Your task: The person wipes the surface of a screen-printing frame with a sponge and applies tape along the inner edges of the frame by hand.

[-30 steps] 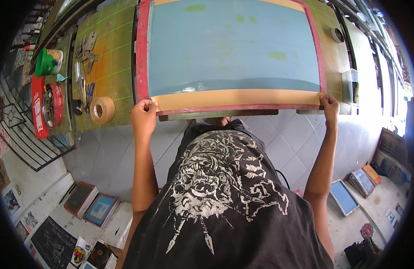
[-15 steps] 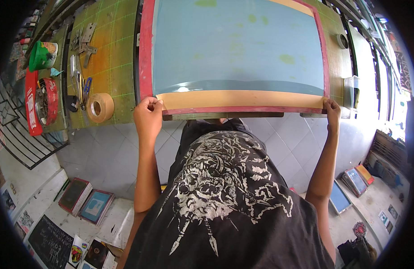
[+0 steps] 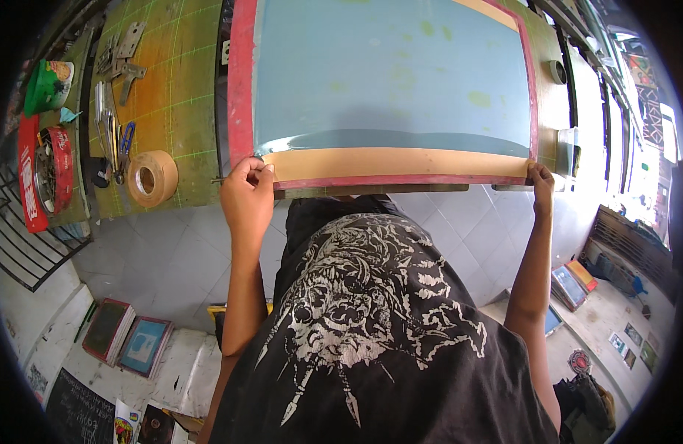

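Note:
A large screen with pale blue mesh and a red border lies on the green gridded bench. Along its near side stretches a tan tape strip. My left hand pinches the strip's left end at the screen's near-left corner, fingers curled. My right hand pinches the right end near the opposite corner. Another tan strip runs along the far edge. A roll of tan tape lies left of my left hand.
Left on the bench are cutters and scissors, metal hinges, a green tub and a red tin. At right are a small round container and a clear box. Stacked screens rest on a ledge below.
My left hand has shifted slightly right over the corner, still pinching. My right hand stays pinched at its end. The bench's left side now appears farther left as the view shifts.

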### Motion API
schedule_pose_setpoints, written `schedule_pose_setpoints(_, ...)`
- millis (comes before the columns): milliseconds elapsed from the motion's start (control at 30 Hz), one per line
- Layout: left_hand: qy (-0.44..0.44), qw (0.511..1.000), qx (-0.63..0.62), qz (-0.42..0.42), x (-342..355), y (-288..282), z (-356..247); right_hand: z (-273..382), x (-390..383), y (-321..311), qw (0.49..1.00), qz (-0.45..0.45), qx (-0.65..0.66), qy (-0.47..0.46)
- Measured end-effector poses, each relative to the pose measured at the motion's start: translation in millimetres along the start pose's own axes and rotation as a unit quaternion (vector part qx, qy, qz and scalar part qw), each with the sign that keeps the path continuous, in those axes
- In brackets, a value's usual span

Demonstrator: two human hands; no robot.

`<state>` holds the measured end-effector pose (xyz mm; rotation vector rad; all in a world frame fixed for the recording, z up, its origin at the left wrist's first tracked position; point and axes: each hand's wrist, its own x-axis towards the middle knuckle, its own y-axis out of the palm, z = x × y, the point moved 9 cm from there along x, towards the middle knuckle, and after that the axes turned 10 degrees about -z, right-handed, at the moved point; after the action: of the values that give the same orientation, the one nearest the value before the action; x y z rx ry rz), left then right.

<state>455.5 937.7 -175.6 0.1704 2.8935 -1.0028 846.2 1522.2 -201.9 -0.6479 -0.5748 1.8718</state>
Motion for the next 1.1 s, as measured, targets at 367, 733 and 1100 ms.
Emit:
schedule_pose_setpoints(367, 0.005, 1.0, -0.012, 0.004, 1.1, 0.0, -0.8, 9.2, -3.4, 2.4, 1.0, -0.001, 0.007, -0.015)
schedule_pose_setpoints(733, 0.005, 1.0, 0.02, 0.01, 5.5, 2.7, -4.3, 9.6, -2.2, 2.3, 0.999, -0.033, 0.002, -0.017)
schedule_pose_setpoints(1100, 0.021, 0.999, 0.035, -0.002, 12.0, 5.4, 0.8, -14.9, 8.1, 2.3, 0.998, -0.054, 0.0, -0.014)
